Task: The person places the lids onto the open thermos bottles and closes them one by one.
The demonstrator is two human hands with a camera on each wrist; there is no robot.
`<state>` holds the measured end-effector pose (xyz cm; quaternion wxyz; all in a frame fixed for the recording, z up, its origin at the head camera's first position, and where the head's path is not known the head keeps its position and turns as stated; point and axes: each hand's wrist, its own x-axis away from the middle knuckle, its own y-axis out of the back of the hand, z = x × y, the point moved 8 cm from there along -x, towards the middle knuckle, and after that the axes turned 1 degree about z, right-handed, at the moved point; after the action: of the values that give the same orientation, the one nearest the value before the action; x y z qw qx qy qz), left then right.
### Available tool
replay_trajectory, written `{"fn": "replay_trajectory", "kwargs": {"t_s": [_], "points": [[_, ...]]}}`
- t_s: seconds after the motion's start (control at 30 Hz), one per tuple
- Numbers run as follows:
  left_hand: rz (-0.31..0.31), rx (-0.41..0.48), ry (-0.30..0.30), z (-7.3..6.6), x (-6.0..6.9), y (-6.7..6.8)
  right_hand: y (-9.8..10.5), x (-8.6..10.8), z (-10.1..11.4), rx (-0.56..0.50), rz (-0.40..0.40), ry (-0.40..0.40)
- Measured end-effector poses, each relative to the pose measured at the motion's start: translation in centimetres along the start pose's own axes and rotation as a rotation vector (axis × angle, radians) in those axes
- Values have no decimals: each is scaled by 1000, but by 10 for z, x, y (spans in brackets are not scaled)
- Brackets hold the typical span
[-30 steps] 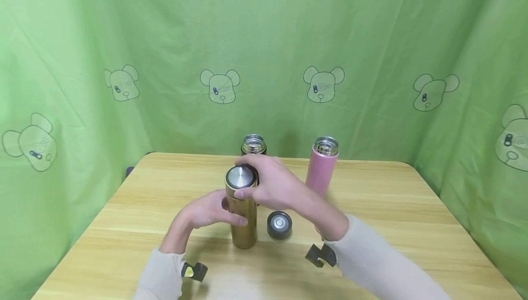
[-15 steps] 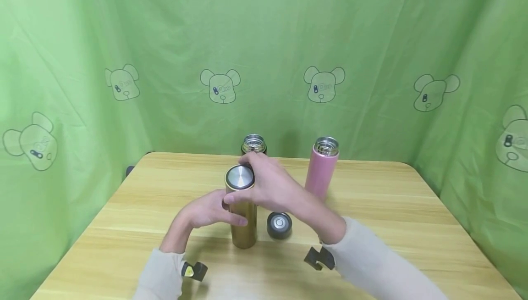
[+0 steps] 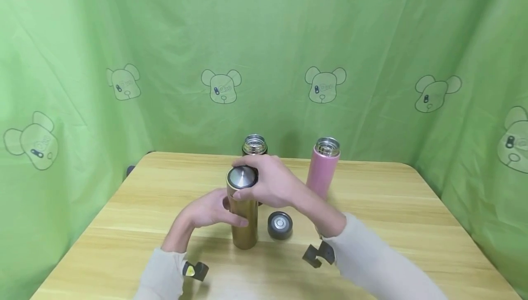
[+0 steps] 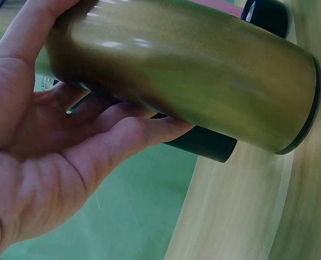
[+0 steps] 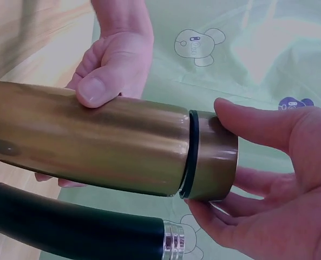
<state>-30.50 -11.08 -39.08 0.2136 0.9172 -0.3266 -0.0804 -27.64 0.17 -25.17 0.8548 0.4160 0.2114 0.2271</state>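
Observation:
A gold thermos bottle (image 3: 245, 226) stands upright on the table, its gold lid (image 5: 217, 156) with a silver disc on top. Around the bottle's body my left hand (image 3: 210, 209) grips, thumb on the near side; the left wrist view shows its fingers behind the gold wall. My right hand (image 3: 274, 183) holds the lid at its rim between thumb and fingers. A narrow dark gap shows between lid and body in the right wrist view. Behind the gold bottle stands a black thermos (image 5: 79, 222) without a lid, its steel neck bare.
A lidless pink thermos (image 3: 322, 171) stands at the back right. Close to the gold bottle's right lies a dark lid (image 3: 280, 225) on the wooden table (image 3: 371, 245). Green cloth (image 3: 264, 38) hangs behind and at both sides.
My right hand's thumb and fingers have shifted round the lid and back again. The left hand and the gold bottle have stayed in place.

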Motion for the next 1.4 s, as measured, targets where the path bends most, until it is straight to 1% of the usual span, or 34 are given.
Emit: {"fn": "replay_trajectory", "kwargs": {"t_s": [0.17, 0.4, 0.5, 0.6, 0.73, 0.83, 0.9, 1.03, 1.23, 1.4], "points": [[8, 5, -5, -3, -1, 0, 1, -1, 0, 2, 45, -9], [22, 38, 8, -2, 0, -1, 0, -3, 2, -3, 97, -18], [23, 45, 9, -1, 0, -3, -2, -3, 2, -7, 112, -6], [16, 43, 5, -1, 0, -3, -2, -3, 3, -8, 134, 27], [17, 41, 8, -1, 0, -3, -2, -4, 4, -33, 199, 69], [16, 32, 16, -1, 0, -2, -2, -4, 2, -68, 237, 68], [18, 23, 17, -1, -1, -2, -1, -5, -1, -78, 242, 53], [17, 17, 16, -2, -2, -2, 0, -5, -4, -70, 226, 38], [13, 20, 29, -1, 0, -2, 0, -5, -3, -49, 217, 42], [16, 26, 22, 0, -1, -2, -1, -4, -3, -23, 222, 33]]}}
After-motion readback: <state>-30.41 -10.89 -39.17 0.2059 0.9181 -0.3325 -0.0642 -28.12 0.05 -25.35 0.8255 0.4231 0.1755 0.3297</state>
